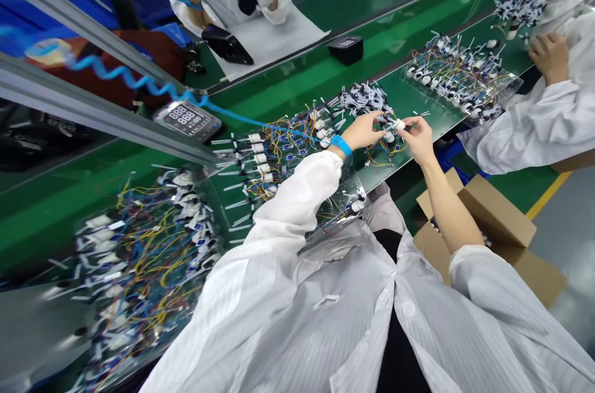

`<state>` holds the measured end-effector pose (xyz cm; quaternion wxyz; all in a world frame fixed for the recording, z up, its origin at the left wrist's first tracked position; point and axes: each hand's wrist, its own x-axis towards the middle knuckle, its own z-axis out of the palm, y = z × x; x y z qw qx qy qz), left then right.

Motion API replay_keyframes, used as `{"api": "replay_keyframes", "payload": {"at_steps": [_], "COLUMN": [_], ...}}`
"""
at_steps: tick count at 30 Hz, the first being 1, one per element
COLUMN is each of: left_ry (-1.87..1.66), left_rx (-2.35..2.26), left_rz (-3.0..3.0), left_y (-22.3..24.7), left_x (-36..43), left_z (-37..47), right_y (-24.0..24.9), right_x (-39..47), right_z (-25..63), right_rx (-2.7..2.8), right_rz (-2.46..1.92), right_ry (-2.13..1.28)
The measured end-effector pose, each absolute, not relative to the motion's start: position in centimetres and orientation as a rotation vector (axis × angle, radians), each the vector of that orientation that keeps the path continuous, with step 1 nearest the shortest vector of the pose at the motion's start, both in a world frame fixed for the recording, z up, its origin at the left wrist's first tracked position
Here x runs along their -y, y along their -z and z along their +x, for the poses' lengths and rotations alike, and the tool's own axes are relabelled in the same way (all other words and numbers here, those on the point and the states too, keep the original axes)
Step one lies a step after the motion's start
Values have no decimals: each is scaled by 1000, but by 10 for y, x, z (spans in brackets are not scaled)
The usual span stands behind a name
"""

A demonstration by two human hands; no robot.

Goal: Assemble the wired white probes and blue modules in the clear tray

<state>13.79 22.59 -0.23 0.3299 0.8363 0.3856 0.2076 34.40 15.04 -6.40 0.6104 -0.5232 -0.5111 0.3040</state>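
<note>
Over the green bench, my left hand [364, 131] has thumb and fingers closed in a pinch; what they hold is too small to make out. It wears a blue wrist strap [341, 145]. My right hand [419, 138] pinches a small white round part [398, 124] close to the left fingertips. Below the hands hang wired parts with yellow leads [382, 163]. Just beyond my left hand is a pile of white and black strip-like pieces [364, 97]. Left of my hands, a clear tray holds rows of white parts [261, 158] with coloured wires.
Another wired batch [149, 275] lies at the lower left. A digital meter [188, 118] stands behind a metal post [106, 111]. A co-worker's hand [551, 57] is near another filled tray [458, 80] at right. An open cardboard box [497, 210] sits below the bench edge.
</note>
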Motion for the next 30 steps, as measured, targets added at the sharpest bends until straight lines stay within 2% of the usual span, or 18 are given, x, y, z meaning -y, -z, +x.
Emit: {"api": "replay_keyframes", "payload": {"at_steps": [5, 9, 16, 24, 30], "left_ry": [-514, -593, -512, -671, -774], "left_rx": [-1048, -1152, -752, -892, -1075], "left_rz": [2011, 1984, 1985, 2046, 2028], "left_y": [19, 21, 17, 22, 31], "left_x": [-228, -229, -207, -225, -238], "left_z": [138, 130, 135, 94, 85], "right_y": [51, 24, -26, -104, -173], "right_x": [-150, -152, -170, -176, -161], "right_z": [349, 355, 339, 387, 406], "right_rx": [1108, 1061, 1225, 1058, 1029], "right_rz": [-1181, -1140, -1012, -583, -387], "right_ry": [-483, -452, -463, -338, -516]}}
